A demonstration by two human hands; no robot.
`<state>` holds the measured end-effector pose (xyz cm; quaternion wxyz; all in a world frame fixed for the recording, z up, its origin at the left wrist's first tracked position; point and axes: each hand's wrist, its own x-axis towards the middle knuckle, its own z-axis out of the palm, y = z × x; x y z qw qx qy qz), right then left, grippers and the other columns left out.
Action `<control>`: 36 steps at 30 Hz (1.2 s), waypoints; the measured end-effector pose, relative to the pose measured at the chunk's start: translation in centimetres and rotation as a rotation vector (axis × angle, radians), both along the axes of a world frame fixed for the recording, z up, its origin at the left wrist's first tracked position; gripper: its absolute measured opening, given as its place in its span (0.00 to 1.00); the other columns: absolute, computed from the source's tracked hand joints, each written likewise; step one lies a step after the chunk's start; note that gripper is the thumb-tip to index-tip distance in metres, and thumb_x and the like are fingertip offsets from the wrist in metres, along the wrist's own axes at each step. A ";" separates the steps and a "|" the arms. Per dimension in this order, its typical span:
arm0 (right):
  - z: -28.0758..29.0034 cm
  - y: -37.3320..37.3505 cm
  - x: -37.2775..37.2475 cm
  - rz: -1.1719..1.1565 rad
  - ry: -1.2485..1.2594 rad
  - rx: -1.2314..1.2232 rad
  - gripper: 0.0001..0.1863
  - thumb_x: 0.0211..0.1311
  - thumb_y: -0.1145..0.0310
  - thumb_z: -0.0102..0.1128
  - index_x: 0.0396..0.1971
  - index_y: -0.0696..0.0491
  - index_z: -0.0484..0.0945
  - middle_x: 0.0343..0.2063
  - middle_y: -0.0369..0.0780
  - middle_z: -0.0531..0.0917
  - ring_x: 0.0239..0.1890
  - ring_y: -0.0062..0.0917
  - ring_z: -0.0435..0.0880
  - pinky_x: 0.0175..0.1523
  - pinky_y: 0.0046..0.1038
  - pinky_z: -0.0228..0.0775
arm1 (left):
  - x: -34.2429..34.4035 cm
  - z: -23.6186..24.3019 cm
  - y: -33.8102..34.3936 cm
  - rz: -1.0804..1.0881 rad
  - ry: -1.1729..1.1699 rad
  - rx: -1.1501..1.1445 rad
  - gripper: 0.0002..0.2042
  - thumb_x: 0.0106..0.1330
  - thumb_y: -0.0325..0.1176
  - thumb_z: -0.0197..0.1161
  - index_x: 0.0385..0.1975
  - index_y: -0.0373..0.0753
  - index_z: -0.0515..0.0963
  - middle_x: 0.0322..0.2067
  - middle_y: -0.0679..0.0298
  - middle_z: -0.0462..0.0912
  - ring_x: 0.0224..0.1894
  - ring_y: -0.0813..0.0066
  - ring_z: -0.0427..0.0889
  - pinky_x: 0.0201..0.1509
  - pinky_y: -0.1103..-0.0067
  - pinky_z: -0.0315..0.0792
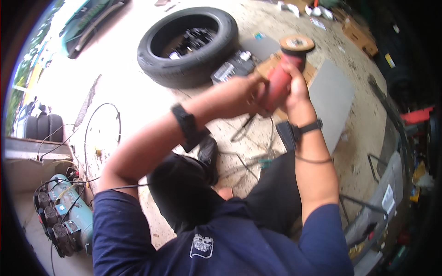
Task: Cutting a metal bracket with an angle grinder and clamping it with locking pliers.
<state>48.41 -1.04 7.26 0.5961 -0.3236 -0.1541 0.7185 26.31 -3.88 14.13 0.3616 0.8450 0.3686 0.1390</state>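
Up in front of me, a red disc sander [277,85] points its head away, its round tan disc [297,43] facing upward. The disc sits on a dark backing pad. My right hand [297,87] is closed around the sander's body just below the head. Lower on the body, my left hand [253,94] grips it near the rear end; some of its fingers are blurred. A dark cord [241,131] hangs beneath the tool. Both wrists wear black bands.
Beyond my left forearm a large tyre [152,66] lies flat with dark parts inside. Beside it are a dark case [232,66] and a grey panel [334,99]. A green air compressor [76,207] stands at left. Cables cross the floor; a cardboard box [359,39] lies far right.
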 end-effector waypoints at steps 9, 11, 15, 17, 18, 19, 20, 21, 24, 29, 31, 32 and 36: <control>-3.5 2.4 2.3 -0.047 -0.231 -0.272 0.18 0.58 0.66 0.71 0.45 0.52 0.74 0.34 0.41 0.82 0.37 0.33 0.85 0.47 0.41 0.83 | -6.3 -7.9 4.2 0.011 -0.070 -0.280 0.43 0.63 0.43 0.80 0.74 0.38 0.64 0.57 0.50 0.83 0.55 0.59 0.86 0.61 0.67 0.80; -2.8 2.1 3.6 -0.041 -0.318 -0.317 0.16 0.58 0.65 0.71 0.42 0.53 0.76 0.34 0.39 0.84 0.37 0.32 0.85 0.47 0.40 0.83 | -13.1 -14.3 6.5 0.212 0.067 -0.338 0.28 0.69 0.43 0.74 0.64 0.35 0.77 0.51 0.51 0.87 0.53 0.59 0.87 0.59 0.67 0.81; -2.6 1.3 4.9 0.007 -0.409 -0.345 0.18 0.58 0.65 0.71 0.44 0.55 0.77 0.36 0.41 0.85 0.37 0.32 0.86 0.48 0.39 0.83 | -31.0 -30.6 5.5 0.742 0.476 -0.155 0.19 0.66 0.35 0.66 0.55 0.33 0.83 0.51 0.43 0.87 0.55 0.46 0.85 0.62 0.62 0.78; -3.9 0.5 6.4 0.032 -0.473 -0.357 0.18 0.59 0.66 0.71 0.45 0.57 0.78 0.36 0.42 0.85 0.39 0.31 0.87 0.51 0.37 0.84 | -36.0 -37.0 3.8 0.864 0.622 -0.199 0.19 0.66 0.33 0.63 0.56 0.35 0.82 0.55 0.45 0.85 0.58 0.47 0.84 0.65 0.62 0.77; -4.0 -0.4 7.0 0.031 -0.515 -0.374 0.19 0.59 0.66 0.71 0.46 0.57 0.77 0.37 0.42 0.85 0.39 0.31 0.87 0.51 0.37 0.84 | -36.2 -39.1 3.6 0.870 0.628 -0.189 0.19 0.67 0.35 0.64 0.57 0.37 0.83 0.56 0.46 0.85 0.59 0.47 0.83 0.65 0.62 0.76; -4.0 -0.9 7.1 0.037 -0.550 -0.384 0.20 0.59 0.66 0.71 0.48 0.58 0.77 0.37 0.42 0.85 0.40 0.30 0.87 0.52 0.36 0.84 | -36.4 -40.7 3.5 0.885 0.640 -0.173 0.19 0.68 0.36 0.64 0.57 0.39 0.83 0.56 0.48 0.84 0.59 0.48 0.83 0.65 0.62 0.76; -4.2 -1.2 7.2 0.034 -0.559 -0.417 0.21 0.59 0.66 0.71 0.49 0.59 0.77 0.38 0.42 0.85 0.40 0.30 0.87 0.52 0.36 0.84 | -36.4 -42.3 3.2 0.900 0.653 -0.159 0.19 0.68 0.37 0.65 0.57 0.41 0.83 0.57 0.50 0.84 0.60 0.48 0.83 0.65 0.61 0.76; -4.2 -1.7 7.2 0.028 -0.576 -0.458 0.22 0.59 0.67 0.71 0.50 0.59 0.77 0.38 0.42 0.85 0.41 0.30 0.87 0.53 0.36 0.84 | -35.4 -43.3 3.1 0.868 0.695 -0.149 0.18 0.69 0.39 0.65 0.57 0.42 0.83 0.56 0.51 0.84 0.59 0.49 0.82 0.64 0.60 0.76; -4.6 -1.8 5.8 0.047 -0.628 -0.484 0.22 0.60 0.66 0.70 0.51 0.61 0.78 0.39 0.42 0.86 0.43 0.29 0.87 0.55 0.35 0.84 | -34.2 -44.5 2.6 0.727 0.858 -0.160 0.17 0.73 0.47 0.62 0.55 0.47 0.83 0.52 0.57 0.86 0.58 0.55 0.82 0.60 0.57 0.76; -5.6 -2.4 4.8 0.092 -0.639 -0.472 0.21 0.60 0.69 0.69 0.51 0.61 0.76 0.40 0.43 0.85 0.42 0.30 0.87 0.52 0.36 0.83 | -34.1 -44.9 2.5 0.689 0.679 -0.066 0.13 0.77 0.40 0.58 0.56 0.47 0.77 0.46 0.53 0.85 0.53 0.50 0.84 0.56 0.58 0.77; -5.2 -2.3 4.0 0.153 -0.665 -0.427 0.21 0.61 0.68 0.69 0.51 0.61 0.78 0.39 0.43 0.86 0.42 0.29 0.87 0.53 0.35 0.84 | -34.0 -41.2 3.5 0.631 0.487 -0.017 0.13 0.78 0.40 0.56 0.58 0.48 0.74 0.45 0.53 0.83 0.51 0.47 0.83 0.55 0.60 0.76; -4.6 -2.5 3.9 0.168 -0.686 -0.406 0.21 0.61 0.67 0.69 0.51 0.61 0.79 0.39 0.43 0.86 0.42 0.29 0.88 0.53 0.34 0.85 | -33.2 -38.6 4.4 0.599 0.449 0.064 0.13 0.78 0.40 0.56 0.58 0.48 0.74 0.45 0.54 0.83 0.50 0.48 0.83 0.54 0.60 0.77; -2.5 -3.6 4.0 0.230 -0.731 -0.322 0.20 0.61 0.67 0.70 0.49 0.61 0.80 0.37 0.43 0.87 0.39 0.29 0.88 0.51 0.34 0.85 | -25.8 -23.9 6.9 0.463 0.384 0.140 0.12 0.76 0.44 0.62 0.52 0.48 0.76 0.40 0.57 0.82 0.46 0.52 0.84 0.47 0.61 0.79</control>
